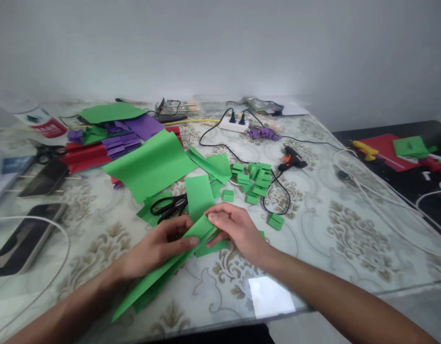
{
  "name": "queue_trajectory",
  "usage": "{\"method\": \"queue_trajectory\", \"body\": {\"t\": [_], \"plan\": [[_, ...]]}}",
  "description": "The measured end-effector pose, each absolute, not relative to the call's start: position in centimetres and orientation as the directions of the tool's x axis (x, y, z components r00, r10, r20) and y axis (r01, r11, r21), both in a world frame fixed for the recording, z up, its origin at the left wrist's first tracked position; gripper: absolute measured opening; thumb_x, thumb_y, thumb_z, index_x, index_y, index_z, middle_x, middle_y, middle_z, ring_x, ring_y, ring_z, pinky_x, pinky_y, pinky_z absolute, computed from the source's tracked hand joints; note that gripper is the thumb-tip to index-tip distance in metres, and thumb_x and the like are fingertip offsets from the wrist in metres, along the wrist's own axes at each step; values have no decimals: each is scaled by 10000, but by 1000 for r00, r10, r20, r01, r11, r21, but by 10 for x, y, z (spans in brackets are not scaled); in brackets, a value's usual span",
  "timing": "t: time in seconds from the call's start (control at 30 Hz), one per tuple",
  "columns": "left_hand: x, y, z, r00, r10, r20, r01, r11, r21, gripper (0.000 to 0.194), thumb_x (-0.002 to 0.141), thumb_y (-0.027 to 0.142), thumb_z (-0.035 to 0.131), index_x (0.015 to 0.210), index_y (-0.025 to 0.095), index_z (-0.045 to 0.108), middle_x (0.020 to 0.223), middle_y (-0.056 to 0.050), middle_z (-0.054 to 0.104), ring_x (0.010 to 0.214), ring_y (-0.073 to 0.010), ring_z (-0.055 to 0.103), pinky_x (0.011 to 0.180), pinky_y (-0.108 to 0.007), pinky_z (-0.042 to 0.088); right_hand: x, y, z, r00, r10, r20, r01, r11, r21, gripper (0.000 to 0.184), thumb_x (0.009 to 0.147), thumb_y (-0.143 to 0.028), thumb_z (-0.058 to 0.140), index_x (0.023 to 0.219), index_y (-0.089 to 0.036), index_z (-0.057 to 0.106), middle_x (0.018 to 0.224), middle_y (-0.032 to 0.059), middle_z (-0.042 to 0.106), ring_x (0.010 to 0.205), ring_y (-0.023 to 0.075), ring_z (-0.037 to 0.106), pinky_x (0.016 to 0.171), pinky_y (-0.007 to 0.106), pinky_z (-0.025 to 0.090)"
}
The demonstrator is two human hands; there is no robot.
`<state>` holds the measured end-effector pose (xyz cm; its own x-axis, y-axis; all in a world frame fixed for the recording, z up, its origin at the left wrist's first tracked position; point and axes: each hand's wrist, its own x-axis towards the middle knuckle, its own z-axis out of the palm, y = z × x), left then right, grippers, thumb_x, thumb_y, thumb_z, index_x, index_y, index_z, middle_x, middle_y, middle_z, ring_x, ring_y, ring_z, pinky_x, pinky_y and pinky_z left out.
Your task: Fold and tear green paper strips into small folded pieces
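folded green sheet (156, 277) slants over the table (314, 258) by its front edge, left of centre. left hand (166, 243) pinches it mid-length, thumb on top; right hand (238, 231) pinches its far end. looks like paper: light, bendy, probably creases or tears easily. best grip: gentle pinch along the folded edge, near corners. black scissors (178, 204) just beyond left hand.

Layout about the power strip (234, 125) on the table (314, 267): bottle (48, 127), far left; glue gun (292, 159), in front and right; paper tabs (264, 183), in front; folded sheet (154, 277), well in front and left.
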<state>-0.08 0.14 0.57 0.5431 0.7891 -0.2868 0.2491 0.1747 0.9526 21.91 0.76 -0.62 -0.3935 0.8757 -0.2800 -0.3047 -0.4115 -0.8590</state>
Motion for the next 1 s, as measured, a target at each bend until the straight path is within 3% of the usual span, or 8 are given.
{"method": "queue_trajectory", "body": {"t": [0.17, 0.43, 0.7, 1.0], "plan": [[2, -1, 8, 531, 789, -309, 260, 195, 946, 302, 889, 466, 735, 907, 183, 631, 875, -18, 599, 802, -191, 564, 716, -295, 495, 214, 6, -9, -350, 885, -309, -230, -400, -887, 441, 643, -455, 958, 827, -172, 675, 665, -25, 697, 593, 160, 721, 563, 273, 634], [1, -3, 9, 568, 755, -329, 211, 253, 944, 329, 1002, 520, 590, 981, 201, 667, 839, -19, 659, 699, -168, 584, 623, -266, 476, 213, 5, -11, -396, 870, -293, -236, -404, -884, 414, 644, -444, 959, 843, -172, 717, 698, -15, 726, 610, 159, 726, 574, 282, 638], [2, -2, 5, 488, 834, -258, 317, 106, 943, 425, 987, 566, 583, 856, 169, 661, 815, -22, 611, 767, -182, 536, 676, -288, 438, 214, 4, -12, -400, 874, -276, -225, -385, -895, 444, 684, -437, 942, 953, -181, 697, 738, -3, 745, 665, 186, 753, 610, 315, 654], [3, -4, 9, 435, 862, -259, 294, 136, 946, 407, 961, 557, 622, 841, 168, 630, 740, 10, 527, 681, -146, 454, 580, -252, 371, 212, -1, -11, -373, 898, -233, -218, -329, -919, 377, 682, -416, 946, 877, -178, 728, 735, 2, 742, 671, 176, 747, 636, 304, 642]]}}
